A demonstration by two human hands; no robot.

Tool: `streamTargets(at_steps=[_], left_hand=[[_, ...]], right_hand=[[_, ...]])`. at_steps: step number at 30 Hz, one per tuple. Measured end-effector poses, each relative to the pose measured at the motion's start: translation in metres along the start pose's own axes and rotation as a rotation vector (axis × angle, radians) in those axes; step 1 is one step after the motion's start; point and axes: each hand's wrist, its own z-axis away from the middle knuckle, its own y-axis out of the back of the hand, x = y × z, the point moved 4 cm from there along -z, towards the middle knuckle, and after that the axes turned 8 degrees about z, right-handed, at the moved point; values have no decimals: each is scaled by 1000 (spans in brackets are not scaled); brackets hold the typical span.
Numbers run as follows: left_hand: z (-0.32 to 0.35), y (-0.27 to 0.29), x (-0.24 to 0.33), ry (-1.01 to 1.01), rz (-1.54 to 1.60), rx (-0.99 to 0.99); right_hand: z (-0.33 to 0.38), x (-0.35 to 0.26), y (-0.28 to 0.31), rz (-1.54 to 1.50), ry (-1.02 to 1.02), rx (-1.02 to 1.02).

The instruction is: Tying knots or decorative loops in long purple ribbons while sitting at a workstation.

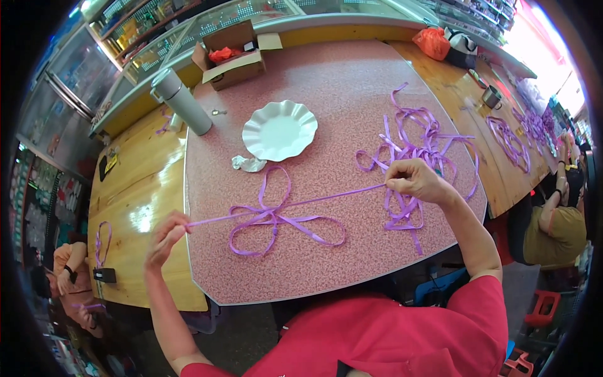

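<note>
A purple ribbon [339, 194] stretches taut across the pink speckled table [301, 276] between my two hands. My left hand [166, 235], at the table's left edge, is closed on one end of it. On the right, my right hand [411, 179] pinches the other end. Midway along the stretched part, a looped knot of purple ribbon [267, 213] lies spread on the table, with several loops fanning out. Behind and under my right hand sits a tangled heap of purple ribbon [414, 141].
A white scalloped plate [280, 131] stands beyond the loops, beside crumpled white paper [249, 164]. Farther back are a grey flask [182, 102] and an open cardboard box [233, 69]. More purple ribbon [509, 144] lies at right near another person [556, 232]; someone else [72, 276] sits at left.
</note>
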Motion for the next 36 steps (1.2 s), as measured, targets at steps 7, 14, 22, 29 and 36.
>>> streamTargets(at_steps=[7,14,22,29,36], left_hand=[[17,11,-20,35,368,212],[39,58,-81,54,381,341],[37,61,-126,342,-381,749],[-54,-170,55,9,359,-78],[-93,-337,101,178,1214,-329]], right_hand=[[0,12,19,93,-4,-18],[25,70,88,-85,-147,-10],[29,29,59,-230,-60,160],[32,-13,16,-466,29,215],[39,-43,-24,-371,150,315]])
